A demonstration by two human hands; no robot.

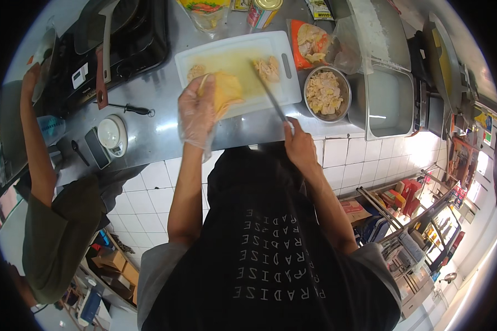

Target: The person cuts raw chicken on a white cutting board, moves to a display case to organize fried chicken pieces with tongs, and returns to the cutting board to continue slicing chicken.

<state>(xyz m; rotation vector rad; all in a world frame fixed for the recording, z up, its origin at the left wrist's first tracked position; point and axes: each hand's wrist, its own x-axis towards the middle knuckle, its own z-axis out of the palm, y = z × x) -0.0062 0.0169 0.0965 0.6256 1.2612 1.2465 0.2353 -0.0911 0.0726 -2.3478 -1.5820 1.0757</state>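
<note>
My left hand [197,109], in a clear plastic glove, grips a floppy yellowish piece of raw chicken [225,91] over the white cutting board [232,47]. Bare of any glove, my right hand [299,142] is closed around the handle of a knife [271,96]. The blade slants up and left across the board, its tip near a small heap of cut chicken [267,69]. Another little pile of chicken pieces [196,72] lies at the board's left side, partly behind my left hand. Beside the board's right edge, a steel bowl [349,97] holds many chopped chicken pieces.
Behind the bowl lies an orange plastic bag of chicken [310,43]; a steel food pan [389,134] stands at right. Leftward are a sharpening steel [136,109], a kitchen scale [122,136], a phone [97,149] and a black stove [149,49]. Another person's arm [37,153] reaches along the far left.
</note>
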